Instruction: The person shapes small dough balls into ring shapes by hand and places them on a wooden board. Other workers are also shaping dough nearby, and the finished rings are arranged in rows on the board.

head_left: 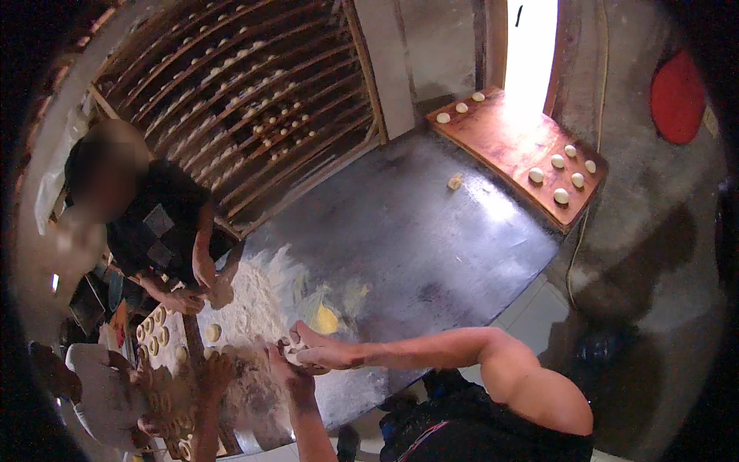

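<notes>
My left hand (283,368) and my right hand (322,352) meet over the near edge of the dark table (400,223). Between them is a small pale piece of dough (292,353), mostly hidden by the fingers of both hands, which are closed around it. White flour (258,296) is spread on the table just beyond them. A yellow patch (326,319) lies on the table beside my right hand; what it is I cannot tell. To the left of my hands rests a round dough ball (213,333).
A wooden board (516,142) with several dough balls stands at the table's far right end. A small lump (455,182) lies nearby. At left, two co-workers' hands (188,299) (215,371) work beside a board of dough rings (158,336). A shelf rack (369,69) holds more dough.
</notes>
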